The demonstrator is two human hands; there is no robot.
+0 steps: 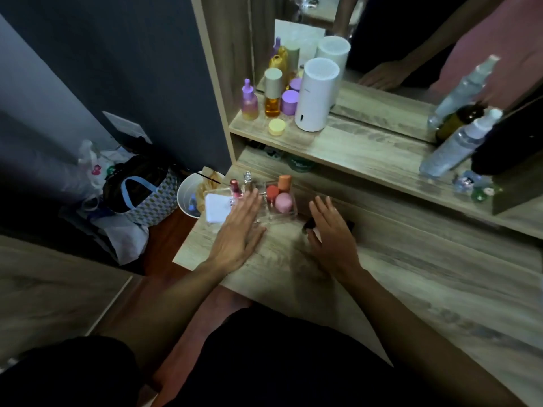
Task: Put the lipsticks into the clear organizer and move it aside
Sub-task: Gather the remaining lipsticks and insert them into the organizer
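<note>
The clear organizer (289, 214) stands near the left end of the wooden vanity top (411, 274). It holds a pink round sponge (283, 202), a red-orange piece (272, 191) and an orange one (285, 183). A pink lipstick (235, 187) and a clear-capped tube (247, 180) stand upright in its left part. My left hand (239, 230) lies flat, fingers spread, against the organizer's front left. My right hand (332, 230) hovers open just right of it, over dark lipsticks (308, 224), which it partly hides.
A white pad (216, 207) lies at the desk's left edge. On the upper shelf stand a white cylinder (316, 95), purple and amber bottles (271, 95), a yellow jar (276, 126) and spray bottles (458, 142). A white bin (188, 195) and bags (141, 192) sit on the floor.
</note>
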